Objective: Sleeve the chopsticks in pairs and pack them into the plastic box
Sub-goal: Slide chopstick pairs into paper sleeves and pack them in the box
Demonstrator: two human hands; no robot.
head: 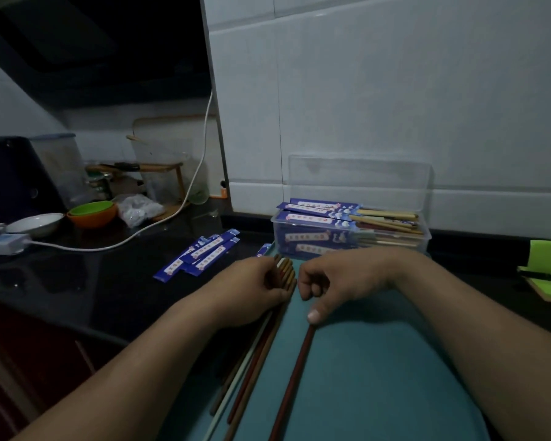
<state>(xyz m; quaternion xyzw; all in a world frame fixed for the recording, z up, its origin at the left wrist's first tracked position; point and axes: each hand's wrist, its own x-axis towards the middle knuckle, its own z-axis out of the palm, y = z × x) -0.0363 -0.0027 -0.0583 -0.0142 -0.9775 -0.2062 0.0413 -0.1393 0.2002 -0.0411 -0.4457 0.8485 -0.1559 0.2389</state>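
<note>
Several bare chopsticks (255, 354) lie in a bundle along the left edge of a teal mat (379, 361). My left hand (252, 288) rests on the bundle's far ends with its fingers curled over them. My right hand (334, 281) pinches the top of a single dark red chopstick (295, 380), set apart to the right of the bundle. A clear plastic box (350, 237) with its lid up stands behind the hands, holding several pairs in blue sleeves (318, 208). Empty blue sleeves (201, 254) lie on the black counter to the left.
White tiled wall directly behind the box. At the left back stand orange and green bowls (91, 214), a white dish (34, 224), a power strip with white cable (4, 243) and a rack. A green notepad (547, 272) lies at the right edge.
</note>
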